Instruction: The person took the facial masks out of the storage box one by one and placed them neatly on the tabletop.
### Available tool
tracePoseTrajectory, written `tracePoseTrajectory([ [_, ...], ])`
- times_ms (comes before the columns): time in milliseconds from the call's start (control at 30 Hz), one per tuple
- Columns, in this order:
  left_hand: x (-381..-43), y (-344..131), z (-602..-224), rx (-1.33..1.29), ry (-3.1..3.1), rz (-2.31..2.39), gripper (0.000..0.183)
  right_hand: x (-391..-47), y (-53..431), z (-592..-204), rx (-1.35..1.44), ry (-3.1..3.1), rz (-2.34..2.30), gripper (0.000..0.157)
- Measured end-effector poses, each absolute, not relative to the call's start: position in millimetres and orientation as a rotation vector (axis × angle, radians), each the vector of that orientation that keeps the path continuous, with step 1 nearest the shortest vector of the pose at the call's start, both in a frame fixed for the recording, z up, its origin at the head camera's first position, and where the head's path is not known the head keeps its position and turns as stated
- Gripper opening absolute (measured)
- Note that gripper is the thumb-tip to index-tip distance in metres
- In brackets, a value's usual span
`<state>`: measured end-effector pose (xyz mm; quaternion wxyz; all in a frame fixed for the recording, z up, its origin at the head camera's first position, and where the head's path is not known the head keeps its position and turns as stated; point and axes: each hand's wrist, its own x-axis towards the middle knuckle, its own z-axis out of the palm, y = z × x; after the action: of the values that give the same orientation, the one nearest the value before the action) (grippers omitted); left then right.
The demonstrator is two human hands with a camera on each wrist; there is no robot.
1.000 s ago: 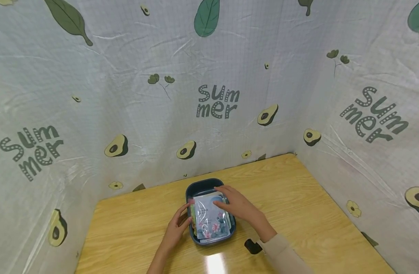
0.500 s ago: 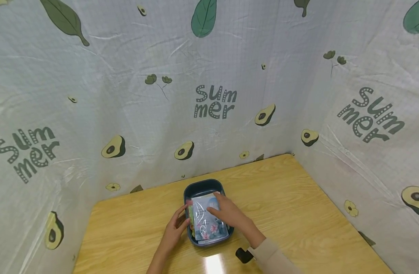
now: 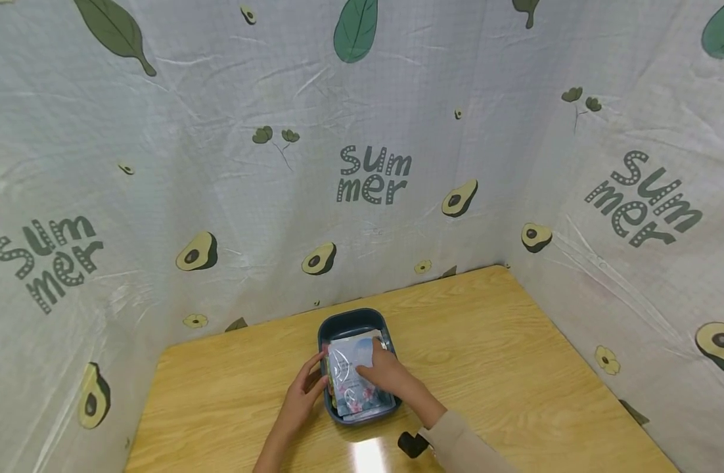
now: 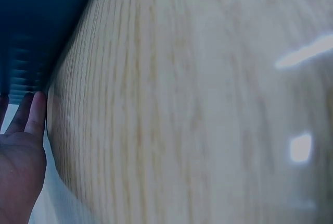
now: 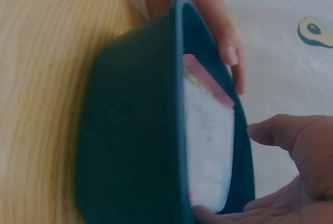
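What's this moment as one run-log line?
left hand: touching left side of bin | right hand: over top packet, contact unclear | bin: on table, packets stacked inside

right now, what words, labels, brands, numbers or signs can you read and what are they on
"sum mer", split over two lines: printed three times on the wall sheeting in the head view, at left, middle and right.
Part of similar lettering on the sheeting in the right wrist view: turned and cut off.
Small print on the top packet in the tub: too blurred to read.
No brand or number is legible.
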<state>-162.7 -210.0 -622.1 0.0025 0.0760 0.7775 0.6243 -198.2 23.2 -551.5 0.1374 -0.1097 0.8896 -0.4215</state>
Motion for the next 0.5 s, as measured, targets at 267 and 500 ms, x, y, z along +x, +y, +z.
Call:
tracePoseTrajectory([
  [267,-164,-212,-624,0.226,2.400,1.982,0.053,-210,22,-563,-0.300,2.553,-1.331,0.076],
  [500,-166,-211,-627,0.229,2.448,1.957,0.052,-215,24,-565,-0.197,2.418,-1.477,0.072],
])
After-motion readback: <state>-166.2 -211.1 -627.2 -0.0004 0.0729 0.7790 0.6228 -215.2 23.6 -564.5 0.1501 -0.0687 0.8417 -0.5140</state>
